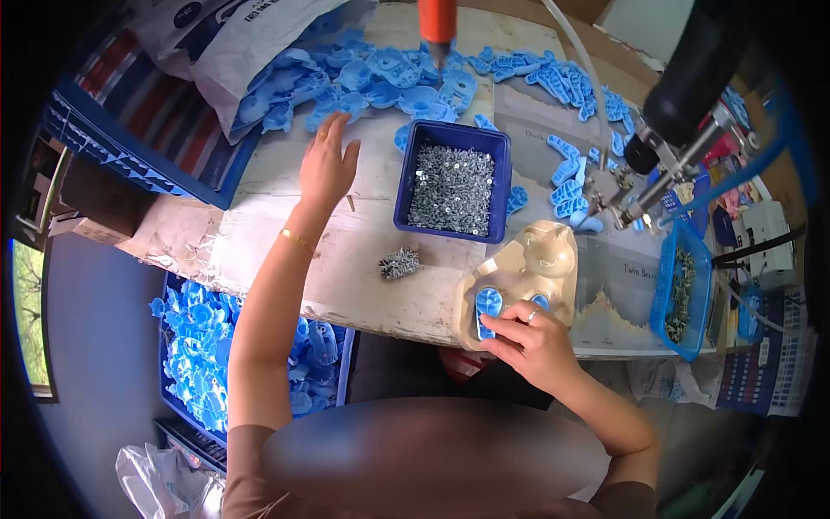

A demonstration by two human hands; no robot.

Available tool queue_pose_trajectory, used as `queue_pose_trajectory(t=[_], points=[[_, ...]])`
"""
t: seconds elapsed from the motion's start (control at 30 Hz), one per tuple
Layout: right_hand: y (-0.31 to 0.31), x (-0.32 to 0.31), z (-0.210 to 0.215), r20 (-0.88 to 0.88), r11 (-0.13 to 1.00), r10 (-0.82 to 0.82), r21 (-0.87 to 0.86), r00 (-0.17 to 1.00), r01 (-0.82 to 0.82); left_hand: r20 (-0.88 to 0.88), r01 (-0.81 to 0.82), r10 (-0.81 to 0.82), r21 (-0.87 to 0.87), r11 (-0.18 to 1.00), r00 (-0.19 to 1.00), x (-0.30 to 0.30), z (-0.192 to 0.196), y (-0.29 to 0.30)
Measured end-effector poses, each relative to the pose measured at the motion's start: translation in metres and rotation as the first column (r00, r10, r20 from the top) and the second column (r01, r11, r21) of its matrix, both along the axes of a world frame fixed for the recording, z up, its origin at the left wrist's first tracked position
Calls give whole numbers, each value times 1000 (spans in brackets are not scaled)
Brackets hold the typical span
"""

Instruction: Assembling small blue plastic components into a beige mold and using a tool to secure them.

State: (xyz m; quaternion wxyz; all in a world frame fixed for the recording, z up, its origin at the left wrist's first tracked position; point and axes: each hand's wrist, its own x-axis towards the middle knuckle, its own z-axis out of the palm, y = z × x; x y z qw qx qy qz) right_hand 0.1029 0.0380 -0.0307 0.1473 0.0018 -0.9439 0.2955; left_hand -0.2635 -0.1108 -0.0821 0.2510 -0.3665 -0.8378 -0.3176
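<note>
My left hand (330,164) is stretched out over the table with its fingers apart and nothing in them. Just beyond its fingertips lies a heap of light-blue moulded plastic parts (424,102). On the right, my right hand (538,342) is at a beige moulded holder (546,244) near the table's front edge. Its thumb and fingers close on the lower end of a blue plastic part (488,303) seated in the holder. Another blue part (540,302) shows in the holder behind my fingers, partly covered by them.
A dark-blue bin (403,186) of small metal screws stands mid-table, with a loose screw pile (399,263) nearer. An orange-red driver (438,22) hangs overhead. A black-handled metal fixture (683,130) and a blue basket (672,320) stand right. Below left is a crate of blue parts (194,346).
</note>
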Motion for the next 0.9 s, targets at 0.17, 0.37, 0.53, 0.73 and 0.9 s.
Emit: queue_pose_trajectory(t=[0.17,0.37,0.53,0.73,0.9], points=[[-5,-6,3,30,998,-45,-53,999,46,151,-33,46,-83,996,987,-48,-1,14],[-2,-5,6,79,953,-52,-293,996,73,528,-243,-249,694,678,812,-11,22,-50],[-18,-19,24,114,903,110,-427,987,-51,378,-557,-777,829,44,503,96,28,-140],[-69,-46,18,-22,800,311,-534,950,-274,216,-664,-967,744,75,133,230,6,-131],[-66,-32,27,-238,875,374,-230,896,-426,592,-497,-797,731,467,122,256,13,-112]])
